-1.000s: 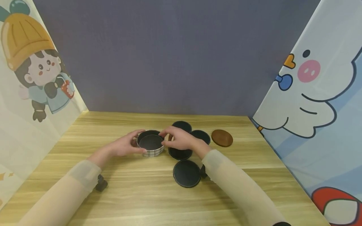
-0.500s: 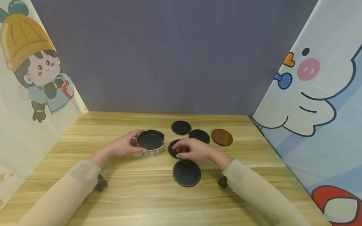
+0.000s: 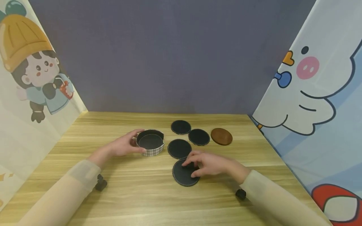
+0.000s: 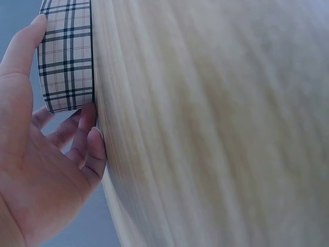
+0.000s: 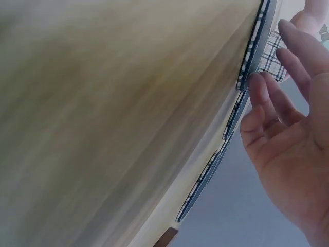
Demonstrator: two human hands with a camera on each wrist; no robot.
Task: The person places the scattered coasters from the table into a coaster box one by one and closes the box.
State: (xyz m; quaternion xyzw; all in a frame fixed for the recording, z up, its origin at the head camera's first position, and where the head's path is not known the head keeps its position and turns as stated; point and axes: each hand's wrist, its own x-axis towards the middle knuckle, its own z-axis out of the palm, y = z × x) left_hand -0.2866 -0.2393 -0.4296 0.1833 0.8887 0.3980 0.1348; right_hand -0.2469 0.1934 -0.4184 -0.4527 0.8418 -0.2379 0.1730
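Observation:
My left hand (image 3: 123,146) holds a round coaster holder (image 3: 153,152) by its sides, thumb at the front and fingers behind. Its wall is plaid outside and black inside, with a gap at the right; the left wrist view shows the plaid wall (image 4: 67,62) close up. Over the nearest black round coaster (image 3: 182,178) hovers my right hand (image 3: 213,163), its fingers loosely bent and nothing gripped. In the right wrist view the fingertips are close to the coaster's plaid edge (image 5: 252,51); whether they touch it I cannot tell.
Three more black coasters lie flat beyond the right hand: a middle one (image 3: 179,148), one to its right (image 3: 199,137) and a far one (image 3: 181,126). A brown disc (image 3: 222,136) lies to their right. A grey panel (image 3: 169,56) stands behind the wooden table (image 3: 127,197).
My right hand has left the coaster holder's right side and come toward me and right, to above the nearest coaster. The left hand and holder have stayed in place.

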